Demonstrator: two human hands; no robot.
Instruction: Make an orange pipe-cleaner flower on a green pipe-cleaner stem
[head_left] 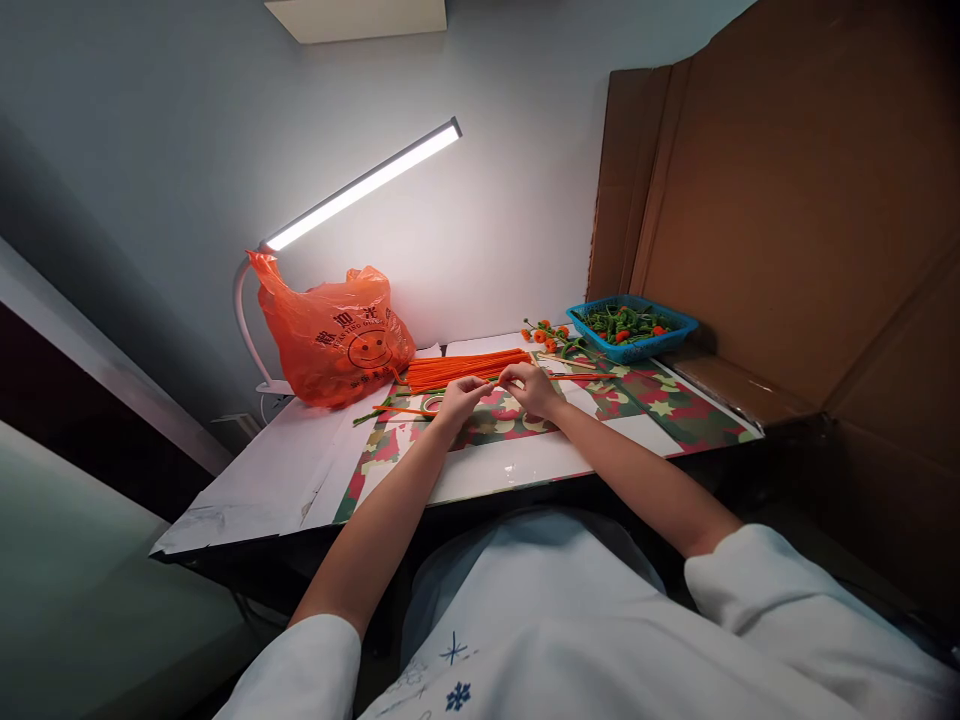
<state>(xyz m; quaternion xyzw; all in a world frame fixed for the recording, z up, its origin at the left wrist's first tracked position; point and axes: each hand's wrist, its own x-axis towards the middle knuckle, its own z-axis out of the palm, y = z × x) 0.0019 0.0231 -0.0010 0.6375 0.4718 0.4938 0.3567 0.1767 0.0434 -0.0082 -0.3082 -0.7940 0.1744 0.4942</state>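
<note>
My left hand [463, 396] and my right hand [529, 388] meet over the middle of the table, their fingers closed in a pinch. Between them is a thin orange pipe cleaner [589, 377], whose long end sticks out to the right past my right hand. Just behind my hands lies a bundle of orange pipe cleaners [461, 370]. Beside my left hand are a roll of tape [433, 404], partly hidden, and another orange strand [400, 409]. Small green fuzzy pieces [366, 415] lie further left.
An orange plastic bag [337, 340] stands at the back left under a lit desk lamp [367, 185]. Orange flowers on green stems [550, 337] lie by a blue basket [637, 350] of green and orange pieces. Cardboard [787, 220] walls the right side.
</note>
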